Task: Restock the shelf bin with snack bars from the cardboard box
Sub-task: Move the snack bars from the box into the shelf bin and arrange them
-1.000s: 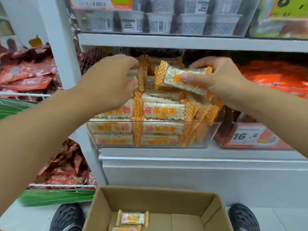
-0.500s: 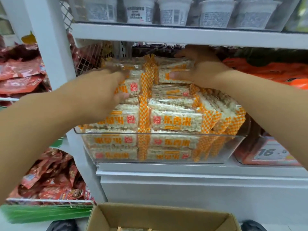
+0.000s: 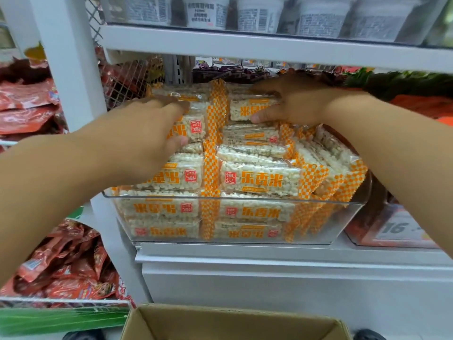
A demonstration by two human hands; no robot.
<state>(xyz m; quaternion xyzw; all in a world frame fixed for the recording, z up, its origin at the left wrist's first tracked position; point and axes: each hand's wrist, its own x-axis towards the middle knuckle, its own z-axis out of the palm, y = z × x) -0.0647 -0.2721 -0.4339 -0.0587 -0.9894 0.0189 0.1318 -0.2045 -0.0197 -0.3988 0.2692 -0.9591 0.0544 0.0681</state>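
Nearest, at the bottom edge, the open top of the cardboard box (image 3: 232, 322) shows only its brown rim and inner walls; what lies inside is out of sight. Above it, on the white shelf (image 3: 245, 251), stands the clear plastic bin (image 3: 348, 222), packed well above its rim with snack bars (image 3: 257, 179). Each bar is a pale slab of puffed rice in see-through wrap, with orange lettering, a small red square mark, and orange-and-white chequered ends. They lie flat in two stacks side by side, with more standing on edge along the right wall.

The left hand (image 3: 147, 136) rests on the top of the left stack, fingers laid over a bar and thumb tucked under its near edge. The right hand (image 3: 289, 101) holds the top bar of the right stack, fingers over its far side, thumb against the front edge.

Behind, white cups (image 3: 259, 11) line the upper shelf.
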